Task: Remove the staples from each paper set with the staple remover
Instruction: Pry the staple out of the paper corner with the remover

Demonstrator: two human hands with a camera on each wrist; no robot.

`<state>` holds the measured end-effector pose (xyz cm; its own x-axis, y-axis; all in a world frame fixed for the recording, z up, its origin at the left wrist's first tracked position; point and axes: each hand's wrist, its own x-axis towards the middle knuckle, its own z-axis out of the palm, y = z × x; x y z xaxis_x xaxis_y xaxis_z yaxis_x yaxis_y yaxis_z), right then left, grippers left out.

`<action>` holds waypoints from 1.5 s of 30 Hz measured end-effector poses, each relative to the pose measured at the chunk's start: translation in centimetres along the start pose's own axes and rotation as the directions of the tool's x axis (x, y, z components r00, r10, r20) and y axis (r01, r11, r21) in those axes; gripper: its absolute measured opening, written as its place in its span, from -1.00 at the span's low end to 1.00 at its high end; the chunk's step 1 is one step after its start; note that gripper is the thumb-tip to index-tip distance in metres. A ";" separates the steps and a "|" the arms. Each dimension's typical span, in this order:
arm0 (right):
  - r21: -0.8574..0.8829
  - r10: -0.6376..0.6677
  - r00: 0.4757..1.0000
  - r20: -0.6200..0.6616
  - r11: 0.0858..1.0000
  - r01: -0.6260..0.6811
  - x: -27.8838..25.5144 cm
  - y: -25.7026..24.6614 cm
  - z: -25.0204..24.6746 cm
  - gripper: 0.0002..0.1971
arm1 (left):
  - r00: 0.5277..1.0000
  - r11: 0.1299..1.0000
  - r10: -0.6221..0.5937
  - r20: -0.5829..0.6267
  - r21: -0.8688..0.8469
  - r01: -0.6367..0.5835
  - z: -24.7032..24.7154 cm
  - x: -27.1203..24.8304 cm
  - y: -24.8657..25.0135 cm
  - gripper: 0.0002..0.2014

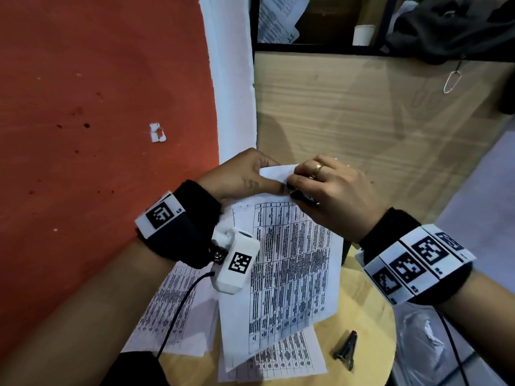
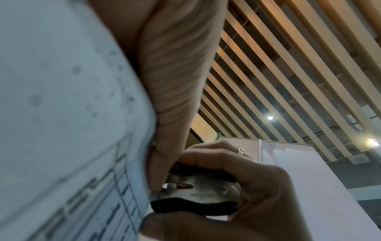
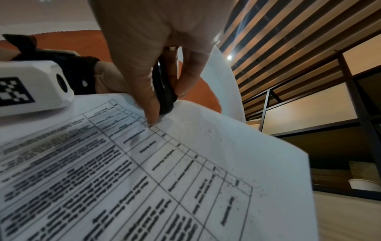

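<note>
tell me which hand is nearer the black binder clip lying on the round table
Right. The right hand, gripping the staple remover at the paper set's top corner, is up-table on the binder clip's side; the left hand pinches that corner further left.

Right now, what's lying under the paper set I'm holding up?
Under the held paper set lie more printed sheets on the round wooden table. How many sheets, and any staples in them, is covered. A black clip lies beside them.

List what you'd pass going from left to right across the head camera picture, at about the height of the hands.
Red floor → left hand holding the paper set → folded-back top sheet → right hand gripping the staple remover → wooden cabinet side.
</note>
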<state>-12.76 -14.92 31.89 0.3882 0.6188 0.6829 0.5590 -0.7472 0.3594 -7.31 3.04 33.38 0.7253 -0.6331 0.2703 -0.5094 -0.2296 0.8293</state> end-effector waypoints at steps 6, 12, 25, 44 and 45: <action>0.060 0.058 0.998 -0.036 0.997 -0.055 -0.1 0.0 0.3 -0.87 | 1.000 1.000 0.016 0.015 0.007 -0.016 -0.1 -0.1 0.1 -0.79; 0.159 0.139 0.985 -0.105 0.980 -0.121 -0.4 -0.2 0.3 -0.81 | 0.998 0.999 0.040 -0.052 0.014 -0.039 0.0 -0.2 0.0 -0.69; 0.502 0.389 0.914 -0.113 0.816 -0.286 -0.6 -0.2 -0.5 -0.68 | 0.995 0.965 0.092 -0.041 -0.244 -0.099 0.5 -0.9 0.1 -0.70; 0.413 0.353 0.933 -0.075 0.862 -0.294 -0.6 -0.4 -0.5 -0.66 | 0.978 0.955 -0.023 -0.209 -0.292 -0.041 1.8 -0.4 -0.2 -0.77; 0.408 0.352 0.933 -0.075 0.865 -0.294 -0.6 -0.5 -0.5 -0.66 | 0.977 0.954 -0.028 -0.213 -0.299 -0.038 1.8 -0.4 -0.3 -0.76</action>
<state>-13.63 -15.07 31.67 0.5040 0.2961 0.8114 0.6681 -0.7290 -0.1490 -8.27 2.01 32.18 0.8213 -0.4546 0.3447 -0.3747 0.0256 0.9268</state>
